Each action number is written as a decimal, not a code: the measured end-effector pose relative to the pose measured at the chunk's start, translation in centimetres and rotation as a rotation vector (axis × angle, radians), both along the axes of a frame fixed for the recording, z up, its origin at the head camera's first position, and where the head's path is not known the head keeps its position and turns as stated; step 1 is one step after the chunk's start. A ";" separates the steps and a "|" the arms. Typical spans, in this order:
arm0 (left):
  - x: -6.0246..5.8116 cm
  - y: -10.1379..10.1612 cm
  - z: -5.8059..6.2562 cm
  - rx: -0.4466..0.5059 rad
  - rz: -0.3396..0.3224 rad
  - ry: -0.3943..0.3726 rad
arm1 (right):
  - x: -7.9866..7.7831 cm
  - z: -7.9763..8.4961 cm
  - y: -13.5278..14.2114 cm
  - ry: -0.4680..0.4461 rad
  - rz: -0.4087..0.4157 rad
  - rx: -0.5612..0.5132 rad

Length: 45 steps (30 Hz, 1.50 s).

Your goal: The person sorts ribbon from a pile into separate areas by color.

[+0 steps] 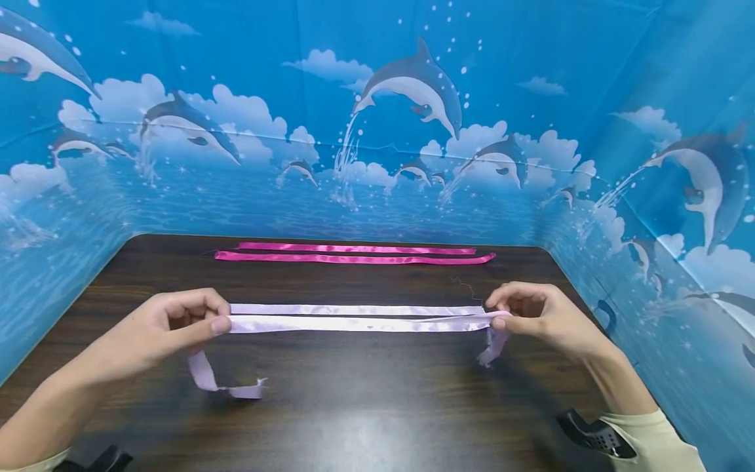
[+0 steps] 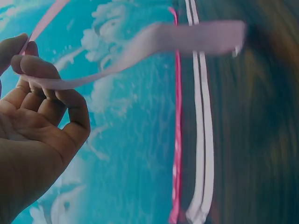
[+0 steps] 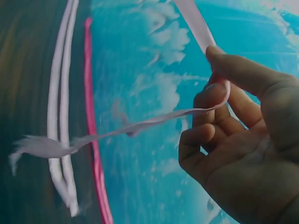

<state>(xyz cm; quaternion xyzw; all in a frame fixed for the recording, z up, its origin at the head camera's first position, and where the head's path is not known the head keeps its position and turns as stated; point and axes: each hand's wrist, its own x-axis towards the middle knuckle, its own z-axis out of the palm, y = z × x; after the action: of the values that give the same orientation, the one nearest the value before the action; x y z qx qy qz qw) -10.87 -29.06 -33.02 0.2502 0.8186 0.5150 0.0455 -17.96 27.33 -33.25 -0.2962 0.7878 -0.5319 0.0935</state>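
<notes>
A pale lilac satin ribbon [image 1: 354, 324] is stretched level between both hands. My left hand [image 1: 177, 321] pinches it between thumb and fingers near its left end, and a loose tail [image 2: 201, 37] hangs below. On the other side my right hand [image 1: 542, 318] pinches it in the same way; a shorter frayed tail [image 3: 44, 146] dangles from those fingers. Behind the held ribbon lies a pale ribbon strip [image 1: 354, 309] on the table. Both wrist views show two pale strips [image 2: 209, 140] side by side there; in the head view the held ribbon overlaps this area.
Two bright pink ribbon strips [image 1: 354, 259] lie parallel along the back of the dark wooden table [image 1: 366, 380]. A loose thread [image 1: 466, 285] lies near the right hand. Blue dolphin-printed cloth [image 1: 265, 190] walls the table at the back and sides.
</notes>
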 end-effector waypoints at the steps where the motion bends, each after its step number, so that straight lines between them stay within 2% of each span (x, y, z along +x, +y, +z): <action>1: -0.1 -0.5 -0.1 -0.019 0.030 -0.007 | 0.0 -0.3 0.2 0.017 -0.023 0.030; 4: -0.4 -1.8 -0.6 -0.072 0.122 -0.049 | 0.1 -1.1 0.8 0.078 -0.098 0.113; 9: -0.8 -3.7 -1.9 -0.060 0.201 -0.137 | 0.4 -2.2 1.9 0.223 -0.226 0.246; 13: -0.9 -5.2 -3.0 0.006 0.191 -0.209 | 0.4 -3.2 3.0 0.252 -0.277 0.271; 16: -1.1 -6.1 -3.7 0.013 0.200 -0.264 | 0.2 -4.4 3.9 0.280 -0.295 0.281; 21: -1.9 -7.6 -4.9 -0.122 0.231 -0.323 | -0.2 -6.9 5.0 0.338 -0.321 0.286; 24: -2.5 -8.3 -5.5 -0.191 0.204 -0.374 | -0.2 -8.2 5.2 0.374 -0.332 0.279; 27: -3.1 -8.9 -6.0 -0.220 0.169 -0.400 | -0.4 -9.3 5.4 0.417 -0.353 0.293; 29: -3.4 -9.3 -6.3 -0.227 0.150 -0.406 | -0.5 -9.7 5.6 0.395 -0.378 0.281; 33: -3.8 -10.1 -6.8 -0.242 0.139 -0.429 | -0.7 -10.1 6.1 0.286 -0.439 0.237; 39: -4.1 -11.4 -7.4 -0.253 0.112 -0.482 | -1.1 -11.0 6.5 0.149 -0.440 0.188; 45: -4.2 -11.8 -7.7 -0.284 0.083 -0.448 | -1.4 -11.4 6.6 0.172 -0.420 0.230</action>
<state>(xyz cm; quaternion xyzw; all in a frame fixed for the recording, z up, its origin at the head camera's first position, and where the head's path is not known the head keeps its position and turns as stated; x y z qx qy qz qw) -15.11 -40.87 -40.71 0.0873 0.8616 0.4392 0.2392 -19.37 33.91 -44.61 -0.1576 0.8924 -0.4194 -0.0535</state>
